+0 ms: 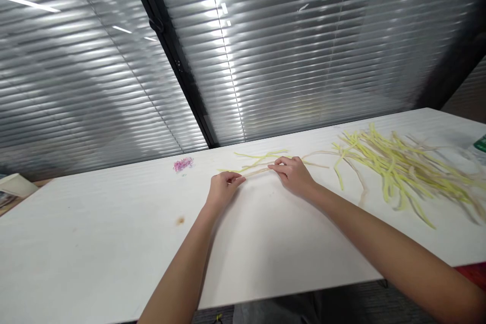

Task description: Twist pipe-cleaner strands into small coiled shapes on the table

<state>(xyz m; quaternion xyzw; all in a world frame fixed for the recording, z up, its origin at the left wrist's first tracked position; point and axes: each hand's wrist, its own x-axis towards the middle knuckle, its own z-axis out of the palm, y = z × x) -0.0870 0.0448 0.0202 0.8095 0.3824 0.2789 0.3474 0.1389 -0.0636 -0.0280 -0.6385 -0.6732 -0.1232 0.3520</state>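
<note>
Between my hands a thin tan strip (pixel 258 171) runs low over the white table. My left hand (pixel 225 190) pinches its left end between thumb and fingers. Farther right, my right hand (pixel 291 174) has its fingers closed on the same strip. Just beyond my hands lie several yellow strips (pixel 261 156), and one tan strip (pixel 317 164) pokes out to the right of my right hand. What the strips are made of I cannot tell.
A loose heap of yellow and tan strips (pixel 395 162) spreads over the table's right side. A small purple-pink tangle (pixel 183 163) lies near the back edge. Window blinds (pixel 288 61) stand behind the table (pixel 114 243). A green-and-white object (pixel 480 147) is at the far right edge.
</note>
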